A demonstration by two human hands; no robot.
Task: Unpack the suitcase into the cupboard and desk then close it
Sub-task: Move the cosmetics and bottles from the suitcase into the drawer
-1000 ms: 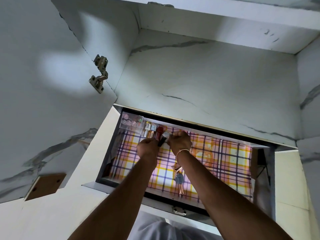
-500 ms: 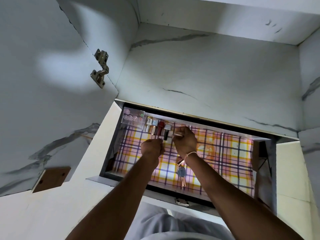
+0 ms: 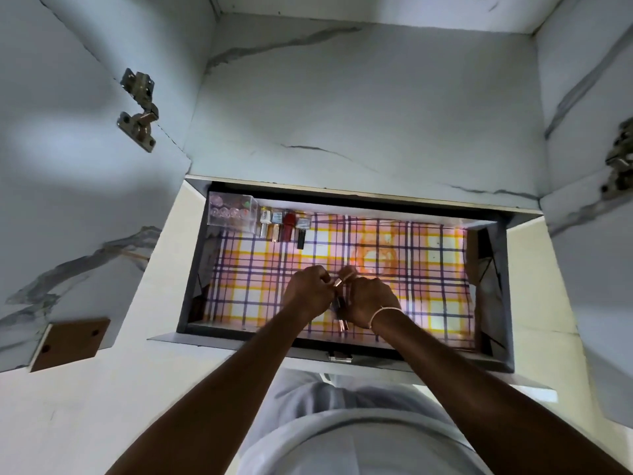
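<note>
Rose-gold tubes [image 3: 339, 305] lie bunched between both hands over the drawer [image 3: 493, 358], long axes pointing roughly toward the far row of bottles [image 3: 282, 226] up and left. Left hand [image 3: 308, 293] and right hand [image 3: 368, 301] touch, fingers curled round the tubes; the left is nearer the row.

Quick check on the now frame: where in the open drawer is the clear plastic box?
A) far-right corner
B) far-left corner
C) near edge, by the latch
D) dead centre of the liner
B: the clear plastic box sits in the far-left corner of the drawer, with the row of small bottles lined up just to its right along the back wall.
</note>
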